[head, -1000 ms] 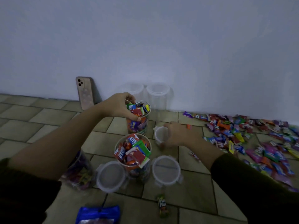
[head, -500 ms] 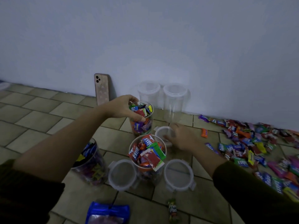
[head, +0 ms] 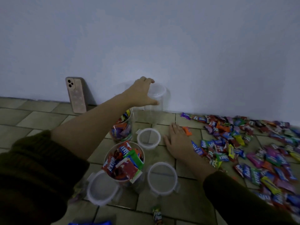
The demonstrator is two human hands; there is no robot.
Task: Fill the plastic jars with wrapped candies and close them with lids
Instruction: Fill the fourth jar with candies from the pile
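My left hand (head: 139,93) reaches to the wall and grips the rim of an empty clear jar (head: 159,103), thumb in front and fingers over the far side. Flat on the tiles, fingers straight, my right hand (head: 177,142) lies beside a small round lid (head: 148,138). A jar heaped with wrapped candies (head: 124,161) stands in front of me, and a second filled jar (head: 121,129) shows partly behind my left forearm. Two larger lids (head: 102,187) (head: 162,177) lie either side of the near jar. A wide pile of wrapped candies (head: 246,143) covers the floor at the right.
A phone (head: 76,95) leans upright against the wall at the left. A loose orange candy (head: 186,130) lies by my right fingertips and another candy (head: 157,215) near the bottom edge. A blue packet (head: 92,223) peeks in at the bottom.
My left hand left the rim of the far filled jar and reached back to the empty jar at the wall. My right hand let go of the small lid and flattened on the floor.
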